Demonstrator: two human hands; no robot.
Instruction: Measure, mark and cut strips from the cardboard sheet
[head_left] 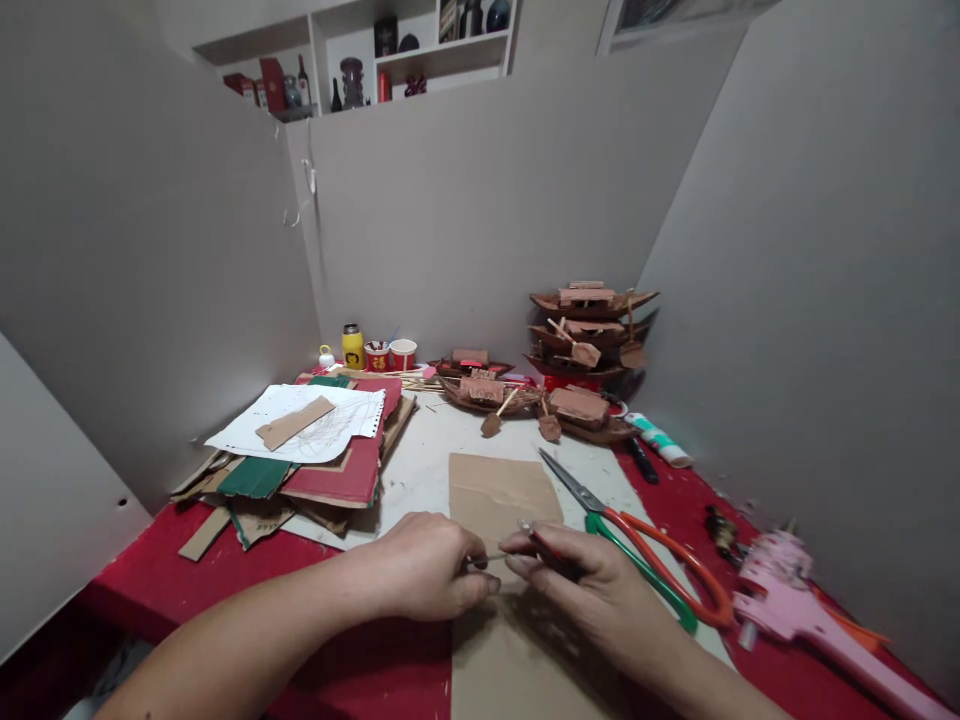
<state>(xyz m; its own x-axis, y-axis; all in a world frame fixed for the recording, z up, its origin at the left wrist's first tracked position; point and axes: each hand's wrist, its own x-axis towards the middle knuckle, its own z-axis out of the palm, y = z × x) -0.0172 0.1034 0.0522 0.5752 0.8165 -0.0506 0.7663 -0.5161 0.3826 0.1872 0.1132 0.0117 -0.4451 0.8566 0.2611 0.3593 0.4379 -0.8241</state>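
Over a long strip of brown cardboard, my left hand pinches one end of a thin, pale stick. The fingertips of my right hand meet the stick's other end. A dark, slim tool with a metallic tip also lies in my right hand, held between its fingers; its exact kind is unclear. Scissors with green and orange handles rest just beyond my right hand, their blades pointing away to the left.
Cardboard pieces and white paper are piled at the left. Small brown model boats stand at the back, some stacked. A pink glue gun lies at the right. Grey panels enclose the table.
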